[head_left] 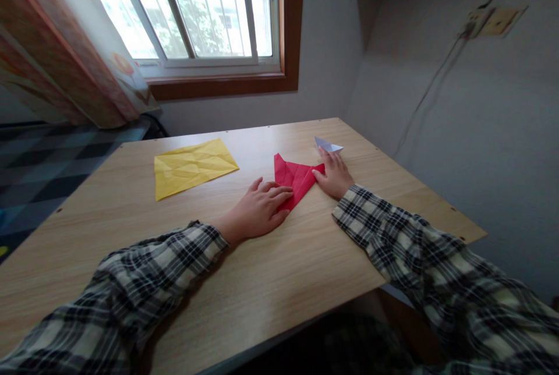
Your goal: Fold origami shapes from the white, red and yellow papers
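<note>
- Head view shows a wooden desk [262, 282] filling the middle of the frame, with both plaid sleeves coming in from the lower corners.
- Left hand [257, 209] lies flat, fingers together and stretched out, their tips resting on the lower point of the red paper [293, 180]; that looks like a way of pinning the sheet so it cannot slide.
- Right hand [335, 176] rests just right of centre, fingers loosely curled, its fingertips touching the right corner of the red paper; it holds nothing pinched, and seems to steady or press that edge.
- Red paper sits at the centre of the frame between the two hands, folded into a pointed, roughly triangular shape, with creases across it and one tip standing slightly up at its top left.
- Small white folded paper [328, 145] lies just above the right hand, apart from the red one.
- Yellow paper [194, 166], creased but opened flat, lies left of centre, well apart from both hands.
</note>
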`<state>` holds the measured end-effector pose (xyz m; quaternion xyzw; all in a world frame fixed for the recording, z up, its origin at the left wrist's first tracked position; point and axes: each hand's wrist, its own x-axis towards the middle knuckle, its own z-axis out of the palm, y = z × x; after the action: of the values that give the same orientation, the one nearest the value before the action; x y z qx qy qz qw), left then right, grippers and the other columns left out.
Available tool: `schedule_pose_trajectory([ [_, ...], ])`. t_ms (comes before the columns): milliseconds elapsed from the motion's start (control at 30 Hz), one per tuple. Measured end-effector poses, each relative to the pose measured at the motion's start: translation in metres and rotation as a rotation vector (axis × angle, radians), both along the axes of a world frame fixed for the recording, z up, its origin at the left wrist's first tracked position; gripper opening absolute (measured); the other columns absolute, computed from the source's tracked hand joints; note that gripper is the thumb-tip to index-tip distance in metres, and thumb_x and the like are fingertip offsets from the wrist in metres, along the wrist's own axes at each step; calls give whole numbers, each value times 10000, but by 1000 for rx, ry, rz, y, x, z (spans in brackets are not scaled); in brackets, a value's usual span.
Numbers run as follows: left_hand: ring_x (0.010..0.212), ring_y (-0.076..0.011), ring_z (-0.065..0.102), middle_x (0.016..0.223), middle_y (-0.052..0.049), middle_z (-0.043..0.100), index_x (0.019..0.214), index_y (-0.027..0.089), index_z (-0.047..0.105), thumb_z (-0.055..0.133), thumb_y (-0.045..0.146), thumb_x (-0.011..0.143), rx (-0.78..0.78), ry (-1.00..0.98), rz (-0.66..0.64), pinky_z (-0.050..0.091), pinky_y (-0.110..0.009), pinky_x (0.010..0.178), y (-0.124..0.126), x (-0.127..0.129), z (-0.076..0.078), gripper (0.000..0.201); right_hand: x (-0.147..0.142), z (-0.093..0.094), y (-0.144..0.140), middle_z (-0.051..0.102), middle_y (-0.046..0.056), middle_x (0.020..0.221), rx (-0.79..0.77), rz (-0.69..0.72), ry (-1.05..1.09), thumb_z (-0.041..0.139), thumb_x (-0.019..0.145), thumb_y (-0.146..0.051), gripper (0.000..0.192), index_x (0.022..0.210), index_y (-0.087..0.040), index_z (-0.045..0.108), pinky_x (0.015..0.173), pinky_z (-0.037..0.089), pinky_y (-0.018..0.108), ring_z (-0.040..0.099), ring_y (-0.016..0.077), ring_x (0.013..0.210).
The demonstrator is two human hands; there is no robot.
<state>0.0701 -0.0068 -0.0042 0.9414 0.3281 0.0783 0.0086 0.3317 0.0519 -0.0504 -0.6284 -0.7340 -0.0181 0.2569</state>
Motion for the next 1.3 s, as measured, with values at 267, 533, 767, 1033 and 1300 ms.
schedule_pose_trajectory([
  [267,1326,-305,496,1433,-65,605,1410,255,560,421,432,1020,25,-3,-16,214,-586,1187,1,0,-3,450,-30,2,-23,425,165,1568,-19,124,-86,572,883,-476,811,1578,-158,300,1212,219,518,328,336,1476],
  [533,1338,-318,473,1481,-34,567,1430,325,556,392,417,1035,20,26,-18,219,-609,1171,2,0,-3,437,-26,3,-20,387,153,1600,-45,69,-153,463,932,-295,689,1585,-157,293,1213,213,517,316,309,1482],
  [767,1341,-318,468,1485,-28,560,1428,373,561,387,415,1040,11,29,-25,216,-617,1169,2,0,-3,427,-13,-2,-8,396,161,1594,-70,3,-154,435,922,-254,683,1582,-139,300,1205,245,535,338,324,1470],
  [1033,1341,-326,464,1493,-34,552,1440,361,547,363,415,1050,24,53,-32,234,-635,1152,2,-1,-2,434,6,-5,11,404,192,1583,-131,-4,-119,432,913,-235,703,1576,-52,287,1229,255,495,337,321,1477],
  [1300,1329,-315,475,1482,-44,560,1443,342,543,364,413,1052,45,44,-43,244,-624,1154,1,-1,-3,436,14,-4,18,424,183,1568,-159,-52,-99,401,939,-241,665,1573,-67,298,1224,265,488,370,314,1455],
])
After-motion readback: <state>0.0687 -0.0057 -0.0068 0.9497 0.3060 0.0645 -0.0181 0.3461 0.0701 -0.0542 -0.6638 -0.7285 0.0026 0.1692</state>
